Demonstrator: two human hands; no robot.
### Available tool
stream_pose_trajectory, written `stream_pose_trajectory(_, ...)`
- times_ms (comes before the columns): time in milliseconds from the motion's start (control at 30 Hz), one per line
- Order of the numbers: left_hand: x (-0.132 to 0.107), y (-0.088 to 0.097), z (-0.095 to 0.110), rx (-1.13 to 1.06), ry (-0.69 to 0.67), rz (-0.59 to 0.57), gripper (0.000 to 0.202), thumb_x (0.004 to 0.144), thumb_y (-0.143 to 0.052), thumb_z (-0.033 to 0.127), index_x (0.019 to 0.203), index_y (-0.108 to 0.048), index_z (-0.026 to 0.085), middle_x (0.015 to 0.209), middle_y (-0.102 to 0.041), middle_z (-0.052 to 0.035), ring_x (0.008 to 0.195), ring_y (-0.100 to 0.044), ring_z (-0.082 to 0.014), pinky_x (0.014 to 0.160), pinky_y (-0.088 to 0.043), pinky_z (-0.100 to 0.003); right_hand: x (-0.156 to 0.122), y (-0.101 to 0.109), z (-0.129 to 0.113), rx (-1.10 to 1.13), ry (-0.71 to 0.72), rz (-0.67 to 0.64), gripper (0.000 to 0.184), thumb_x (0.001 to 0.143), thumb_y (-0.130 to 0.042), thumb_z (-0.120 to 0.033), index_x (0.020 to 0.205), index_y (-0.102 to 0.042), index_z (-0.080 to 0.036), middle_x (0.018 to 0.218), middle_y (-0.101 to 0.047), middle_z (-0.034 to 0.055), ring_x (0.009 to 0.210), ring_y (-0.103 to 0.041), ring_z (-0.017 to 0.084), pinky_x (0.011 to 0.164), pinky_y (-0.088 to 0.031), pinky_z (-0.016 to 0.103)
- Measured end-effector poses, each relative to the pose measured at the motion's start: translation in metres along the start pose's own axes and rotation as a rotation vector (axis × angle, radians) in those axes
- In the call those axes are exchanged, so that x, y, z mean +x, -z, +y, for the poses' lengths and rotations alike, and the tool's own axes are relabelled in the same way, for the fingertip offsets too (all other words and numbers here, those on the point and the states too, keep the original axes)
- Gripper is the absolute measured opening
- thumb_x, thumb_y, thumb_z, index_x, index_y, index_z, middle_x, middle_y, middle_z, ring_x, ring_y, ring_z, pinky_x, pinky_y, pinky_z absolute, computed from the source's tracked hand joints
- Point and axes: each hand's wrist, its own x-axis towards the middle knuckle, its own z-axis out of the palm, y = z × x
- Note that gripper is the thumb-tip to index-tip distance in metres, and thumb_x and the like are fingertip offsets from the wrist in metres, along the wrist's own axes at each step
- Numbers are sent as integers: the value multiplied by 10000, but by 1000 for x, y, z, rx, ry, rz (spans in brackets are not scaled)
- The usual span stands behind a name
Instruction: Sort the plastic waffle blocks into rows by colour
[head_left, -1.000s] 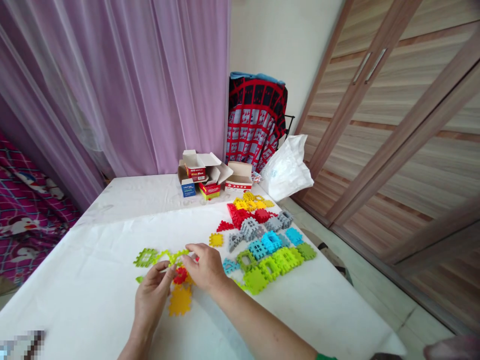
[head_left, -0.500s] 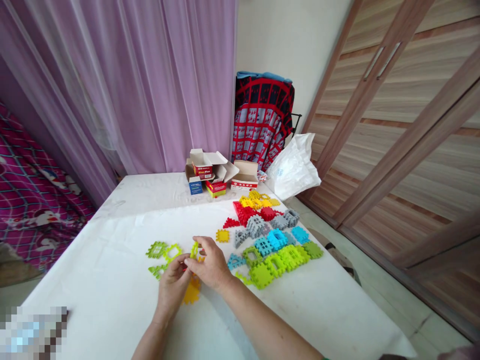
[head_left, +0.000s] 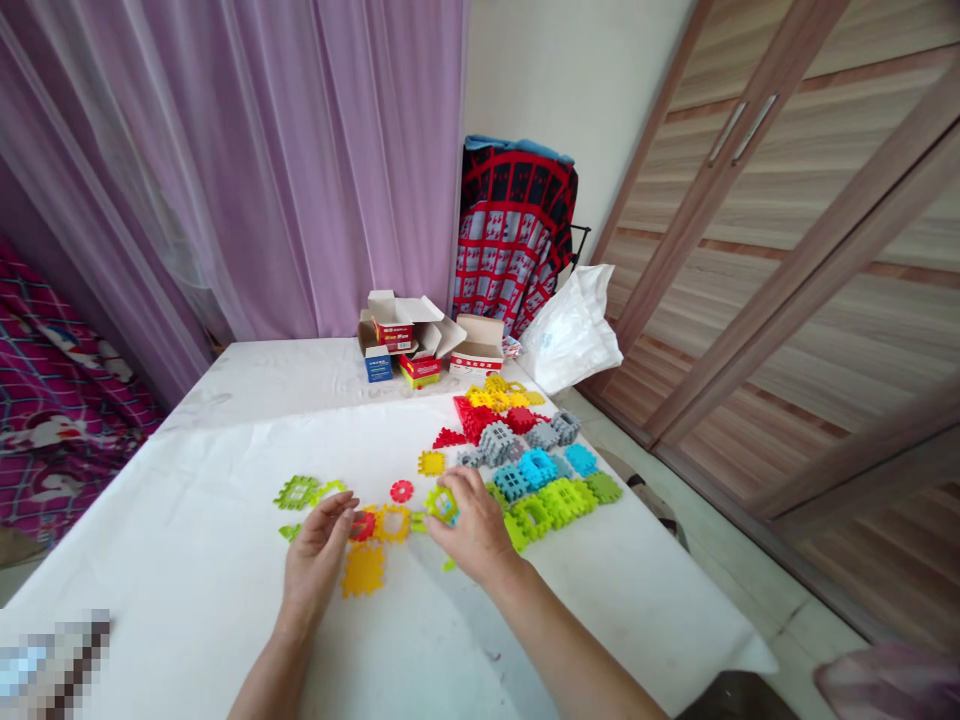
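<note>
Toothed plastic building tiles lie on a white-covered table [head_left: 187, 560]. My left hand [head_left: 316, 558] pinches a small red tile [head_left: 363, 526] that touches an orange frame tile [head_left: 392, 522]. An orange flat tile [head_left: 364, 570] lies just below them. My right hand [head_left: 474, 532] is closed on a lime-green frame tile with a blue piece in it [head_left: 442, 503], just right of the orange frame. A red round piece [head_left: 401, 490] and a yellow tile [head_left: 431, 462] lie behind. Lime-green tiles [head_left: 297, 492] sit to the left.
A pile of several red, yellow, grey, blue and green tiles [head_left: 525, 450] fills the table's right side. Open small cartons [head_left: 409, 345] and a white plastic bag [head_left: 570, 330] stand at the far edge. A red patterned cloth [head_left: 514, 230] hangs behind, with wooden sliding doors [head_left: 787, 250] on the right.
My hands have come apart. The right hand moved right with the green and blue tile. The orange frame tile and the red round piece now show on the table.
</note>
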Motion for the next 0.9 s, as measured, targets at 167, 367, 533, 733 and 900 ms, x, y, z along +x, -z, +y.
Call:
stream_pose_trajectory(167, 2, 3, -5, 11, -15, 37, 524, 642, -719, 570, 989, -640, 185, 978, -700, -62, 752, -682, -177, 692, -582, -326, -42, 53, 52, -111, -90, 116, 317, 712, -630, -226, 1029, -617, -214, 1070, -628, 77, 1011, -612, 222, 899, -500, 360)
stream_pose_trajectory(367, 0, -4, -7, 41, -3, 3, 538, 609, -715, 590, 952, -647, 181, 907, -715, -62, 695, -681, -177, 657, -595, -331, -60, 99, 89, -216, -225, 192, 362, 738, -590, -349, 1078, -613, -226, 1082, -646, 74, 977, -622, 233, 867, -510, 384)
stream_pose_trajectory(533, 0, -2, -10, 99, -39, 8, 500, 629, -694, 576, 933, -650, 181, 910, -721, -64, 704, -688, -181, 679, -600, -338, -50, 112, 95, -245, -274, 211, 384, 737, -574, -420, 1060, -627, -220, 1075, -653, 79, 909, -638, 230, 813, -522, 380)
stream_pose_trajectory(733, 2, 1, -10, 111, -36, 49, 474, 639, -690, 540, 950, -651, 184, 898, -717, -56, 704, -685, -177, 636, -594, -307, -29, 175, 123, -286, -377, 483, 462, 737, -570, -522, 1050, -648, -191, 1031, -659, 101, 826, -645, 220, 750, -515, 354)
stream_pose_trajectory(900, 3, -1, -8, 103, -4, 41, 466, 610, -711, 513, 941, -655, 190, 903, -719, -51, 718, -685, -177, 646, -592, -295, -19, 198, 152, -338, -420, 317, 427, 717, -593, -493, 1022, -665, -203, 1042, -668, 86, 875, -648, 230, 740, -504, 342)
